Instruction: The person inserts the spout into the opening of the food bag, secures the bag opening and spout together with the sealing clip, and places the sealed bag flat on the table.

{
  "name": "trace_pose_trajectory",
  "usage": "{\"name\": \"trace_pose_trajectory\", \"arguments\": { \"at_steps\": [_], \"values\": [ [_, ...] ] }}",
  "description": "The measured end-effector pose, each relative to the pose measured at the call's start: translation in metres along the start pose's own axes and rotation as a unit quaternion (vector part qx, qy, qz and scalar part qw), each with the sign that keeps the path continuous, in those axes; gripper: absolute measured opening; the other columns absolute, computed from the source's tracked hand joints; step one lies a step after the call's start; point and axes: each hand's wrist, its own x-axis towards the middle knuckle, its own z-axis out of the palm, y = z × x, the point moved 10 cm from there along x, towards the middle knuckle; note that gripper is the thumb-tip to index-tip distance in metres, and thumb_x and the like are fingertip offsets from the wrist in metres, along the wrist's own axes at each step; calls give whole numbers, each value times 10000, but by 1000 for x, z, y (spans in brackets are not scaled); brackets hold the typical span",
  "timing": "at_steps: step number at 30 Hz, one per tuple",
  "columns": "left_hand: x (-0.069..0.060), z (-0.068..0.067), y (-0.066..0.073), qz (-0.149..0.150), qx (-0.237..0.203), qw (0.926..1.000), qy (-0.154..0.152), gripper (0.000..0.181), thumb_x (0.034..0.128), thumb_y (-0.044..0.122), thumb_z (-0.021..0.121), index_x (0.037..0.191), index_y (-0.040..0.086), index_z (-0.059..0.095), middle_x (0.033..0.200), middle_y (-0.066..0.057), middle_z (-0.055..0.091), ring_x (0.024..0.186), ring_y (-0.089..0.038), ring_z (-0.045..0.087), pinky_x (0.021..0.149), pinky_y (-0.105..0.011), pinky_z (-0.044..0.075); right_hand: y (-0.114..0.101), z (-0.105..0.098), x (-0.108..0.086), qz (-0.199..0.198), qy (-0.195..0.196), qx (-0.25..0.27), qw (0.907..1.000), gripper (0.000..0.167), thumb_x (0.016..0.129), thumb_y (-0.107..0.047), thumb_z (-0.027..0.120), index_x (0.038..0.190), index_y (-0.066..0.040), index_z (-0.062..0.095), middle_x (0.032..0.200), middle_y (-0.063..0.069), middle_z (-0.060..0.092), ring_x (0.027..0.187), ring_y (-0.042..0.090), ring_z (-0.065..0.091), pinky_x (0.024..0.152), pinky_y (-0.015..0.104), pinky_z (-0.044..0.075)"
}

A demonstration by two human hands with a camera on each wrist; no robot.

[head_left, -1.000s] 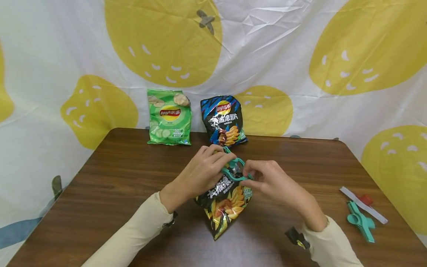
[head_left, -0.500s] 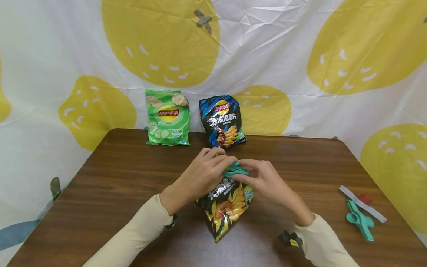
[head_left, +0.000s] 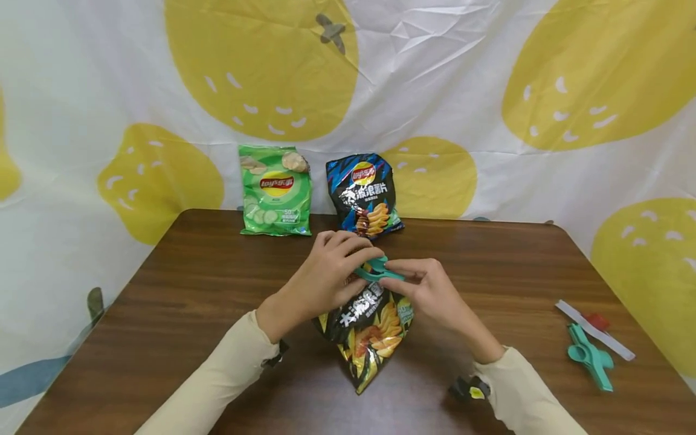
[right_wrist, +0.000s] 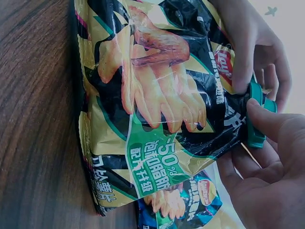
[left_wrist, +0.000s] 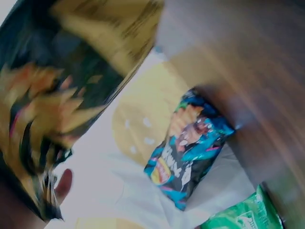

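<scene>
A black and gold bag of chips (head_left: pixel 375 326) stands tilted at the middle of the table. Across its gathered top lies a teal bag clip (head_left: pixel 375 270), its two arms close together. My left hand (head_left: pixel 331 272) grips the bag's top at the clip's left end; in the right wrist view its thumb lies on the bag's front. My right hand (head_left: pixel 435 290) pinches the clip's right end between thumb and fingers. The right wrist view shows the clip (right_wrist: pixel 256 117) between both hands. The bag (left_wrist: pixel 57 90) is blurred in the left wrist view, and most of the left hand is out of frame.
At the table's back edge stand a green chip bag (head_left: pixel 276 192) and a blue-black chip bag (head_left: pixel 363 193). On the right lie another teal clip (head_left: pixel 591 356), a translucent white strip (head_left: pixel 595 330) and a red piece (head_left: pixel 597 320). A lemon-print cloth (head_left: pixel 435 90) hangs behind.
The clip's arms stood spread a second ago and have come together across the bag's top. My right hand moved slightly left along with them. My left thumb now shows lower on the bag.
</scene>
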Motion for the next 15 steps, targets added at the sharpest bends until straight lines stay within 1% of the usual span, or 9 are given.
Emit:
{"name": "trace_pose_trajectory", "arguments": {
  "at_steps": [2,4,6,8,10,11,13,14,15],
  "values": [
    [-1,-5,-7,-233,-280,9992,-161,493,872,259,781,1330,178,616,1287,-31,597,1216,-213,502,990,-454,377,1,-2,0,44,29,-56,10000,274,891,-178,760,1143,-71,746,1018,58,749,806,192,722,665,358,583],
    [-5,-12,-15,-560,-492,9970,-201,542,868,276,789,1356,154,590,1320,-43,579,1243,-210,500,1031,-438,396,2,-2,0,69,42,-64,9999,287,890,-179,763,1148,-57,742,998,61,751,786,201,719,655,372,582],
    [-13,-20,-24,-950,-607,9936,-103,559,870,273,789,1359,107,576,1315,-59,594,1226,-201,537,1027,-411,442,3,-3,1,71,85,-57,9999,296,885,-172,767,1148,-39,739,972,66,753,762,214,713,638,375,577],
    [-23,-23,-31,-1361,-869,9869,46,531,889,239,770,1339,44,565,1256,-77,646,1131,-180,611,951,-363,512,4,-3,1,74,138,-61,9999,293,883,-167,769,1143,-36,741,941,60,755,731,224,699,601,338,559],
    [-32,-22,-36,-1734,-1249,9766,258,492,917,183,735,1330,-10,549,1219,-127,681,1077,-189,666,883,-339,550,5,-4,2,57,214,-67,9997,285,879,-158,771,1136,-36,745,915,59,756,689,236,674,554,287,517],
    [-36,-19,-38,-1940,-1429,9699,363,480,932,163,715,1336,-26,540,1206,-156,686,1065,-198,680,840,-324,563,5,-5,2,55,269,-88,9996,284,878,-158,772,1135,-41,746,912,57,756,672,243,662,536,269,494],
    [-41,-13,-42,-2318,-1803,9540,594,427,958,128,674,1318,-51,529,1182,-209,684,1032,-222,697,768,-301,572,5,-5,1,70,378,-97,9992,289,878,-159,772,1142,-44,744,916,61,758,645,253,638,512,245,453],
    [-44,-10,-44,-2516,-1916,9460,712,387,969,120,655,1294,-53,533,1175,-228,680,960,-237,717,717,-292,571,6,-5,1,66,429,-113,9990,295,879,-159,771,1148,-43,741,923,67,758,635,254,629,508,241,444],
    [-46,-8,-45,-2704,-1970,9385,856,346,976,115,643,1264,-48,543,1173,-246,672,966,-251,715,689,-288,564,7,-5,1,67,476,-113,9988,302,880,-157,769,1157,-39,736,929,76,758,631,253,626,510,239,445]
  ]
}}
